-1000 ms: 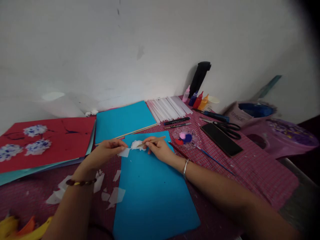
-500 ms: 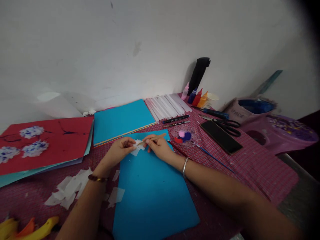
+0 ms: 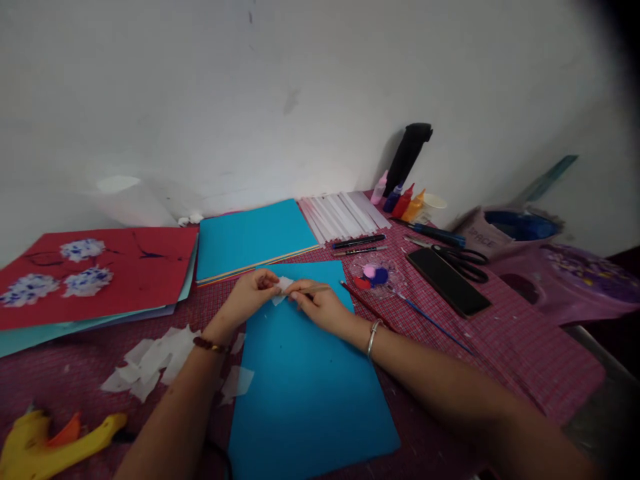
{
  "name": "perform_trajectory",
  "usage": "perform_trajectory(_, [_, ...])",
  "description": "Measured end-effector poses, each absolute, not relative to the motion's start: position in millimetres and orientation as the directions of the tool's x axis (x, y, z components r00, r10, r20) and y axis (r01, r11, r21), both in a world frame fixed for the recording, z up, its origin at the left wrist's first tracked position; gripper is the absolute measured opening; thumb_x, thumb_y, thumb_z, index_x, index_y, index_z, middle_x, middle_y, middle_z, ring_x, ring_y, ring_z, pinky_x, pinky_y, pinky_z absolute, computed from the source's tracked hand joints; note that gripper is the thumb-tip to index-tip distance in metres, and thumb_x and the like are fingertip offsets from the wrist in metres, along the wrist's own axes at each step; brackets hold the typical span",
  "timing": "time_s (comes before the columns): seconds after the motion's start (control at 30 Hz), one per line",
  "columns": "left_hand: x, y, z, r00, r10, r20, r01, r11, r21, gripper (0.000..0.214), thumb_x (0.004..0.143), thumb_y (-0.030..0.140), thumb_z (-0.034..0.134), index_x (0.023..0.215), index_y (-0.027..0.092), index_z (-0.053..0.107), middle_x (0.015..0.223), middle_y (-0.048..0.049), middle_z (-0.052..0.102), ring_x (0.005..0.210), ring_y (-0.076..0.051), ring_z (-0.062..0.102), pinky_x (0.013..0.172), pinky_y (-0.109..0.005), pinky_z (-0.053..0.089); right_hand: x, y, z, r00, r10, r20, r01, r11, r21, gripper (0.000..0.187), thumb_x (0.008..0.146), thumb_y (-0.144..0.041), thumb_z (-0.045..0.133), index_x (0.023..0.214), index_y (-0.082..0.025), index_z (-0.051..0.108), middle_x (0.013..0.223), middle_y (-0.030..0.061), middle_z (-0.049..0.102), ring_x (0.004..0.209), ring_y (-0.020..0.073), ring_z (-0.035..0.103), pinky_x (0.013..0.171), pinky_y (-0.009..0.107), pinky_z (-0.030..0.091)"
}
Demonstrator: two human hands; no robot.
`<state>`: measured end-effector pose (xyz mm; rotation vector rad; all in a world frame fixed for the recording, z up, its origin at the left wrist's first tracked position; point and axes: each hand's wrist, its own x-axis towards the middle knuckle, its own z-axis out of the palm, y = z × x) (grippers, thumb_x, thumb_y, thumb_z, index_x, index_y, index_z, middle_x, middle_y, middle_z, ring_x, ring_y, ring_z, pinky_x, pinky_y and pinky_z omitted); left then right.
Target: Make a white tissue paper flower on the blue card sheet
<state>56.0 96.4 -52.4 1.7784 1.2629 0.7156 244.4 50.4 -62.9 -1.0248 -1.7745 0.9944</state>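
Near the top of the blue paper sheet (image 3: 305, 387), my left hand (image 3: 249, 297) pinches a small white piece of tissue paper (image 3: 284, 284). My right hand (image 3: 323, 308) is closed round a thin light-brown stick (image 3: 319, 289), its tip against the tissue piece; the stick's exact kind does not show. Both hands are close together, fingertips nearly meeting. Beside my left forearm lies a heap of torn white tissue pieces (image 3: 150, 363), and one loose tissue piece (image 3: 239, 383) overlaps the sheet's left edge.
At left is a red sheet (image 3: 135, 287) with white-blue tissue flowers; below it, a yellow glue gun (image 3: 65, 447). Behind are stacked blue sheets (image 3: 257, 233) and white strips (image 3: 343, 217). To the right lie a paint palette (image 3: 395, 273), paintbrush (image 3: 435, 323), phone (image 3: 447, 280), scissors (image 3: 463, 260) and paint bottles (image 3: 403, 201).
The view has shifted slightly, so the scene sits further right. The stick lies lower and more hidden in my right hand. Both hands still hold the tissue piece and stick close together.
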Motion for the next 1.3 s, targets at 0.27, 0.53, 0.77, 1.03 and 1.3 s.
perform_trajectory(0.27, [56,98,-45,0.382,0.923,0.039,0.566,-0.267,0.78,0.024,0.082,0.034,0.045,0.069,0.018,0.057,0.065,0.0012,0.054,0.063,-0.015,0.049,0.059,-0.027,0.035,247,47,-60,-0.369,0.857,0.359,0.32,0.48,-0.817,0.019,0.09,-0.018,0.048,0.099,-0.022,0.065,0.099,0.0044,0.066,0.093,0.0162,0.06,0.084,0.029,0.046])
perform_trajectory(0.53, [61,97,-41,0.344,0.939,0.016,0.546,-0.214,0.81,0.019,0.074,0.034,0.051,0.066,0.018,0.058,0.065,0.0007,0.056,0.064,-0.016,0.051,0.06,-0.027,0.037,248,43,-61,-0.514,0.785,0.346,0.464,0.594,-0.658,0.02,0.093,-0.021,0.044,0.1,-0.021,0.063,0.103,0.008,0.063,0.094,0.0186,0.059,0.083,0.029,0.045])
perform_trajectory(0.77, [34,85,-3,0.233,0.972,-0.022,0.527,-0.107,0.843,0.031,0.068,0.04,0.06,0.089,0.016,0.062,0.081,-0.0027,0.063,0.07,-0.017,0.057,0.061,-0.027,0.044,252,45,-57,-0.223,0.919,0.325,0.172,0.365,-0.915,0.018,0.091,-0.028,0.045,0.093,-0.019,0.06,0.086,0.0045,0.065,0.072,0.0154,0.061,0.067,0.027,0.048])
perform_trajectory(1.03, [3,-30,14,0.258,0.965,-0.047,0.797,-0.186,0.574,0.02,0.079,0.037,0.052,0.073,0.021,0.062,0.071,-0.0025,0.062,0.065,-0.018,0.056,0.059,-0.028,0.042,252,55,-61,-0.252,0.964,0.09,-0.058,0.077,-0.995,0.016,0.083,-0.032,0.05,0.082,-0.017,0.056,0.065,-0.0004,0.061,0.053,0.0116,0.054,0.052,0.024,0.043])
perform_trajectory(1.3, [12,-79,-27,0.402,0.916,0.002,0.916,-0.402,0.014,0.027,0.082,0.015,0.044,0.099,0.021,0.064,0.105,-0.0101,0.066,0.098,-0.03,0.057,0.082,-0.043,0.041,251,53,-59,-0.264,0.961,0.079,-0.013,0.078,-0.997,0.013,0.084,-0.026,0.048,0.082,-0.017,0.056,0.063,-0.0017,0.06,0.051,0.0108,0.053,0.051,0.023,0.042])
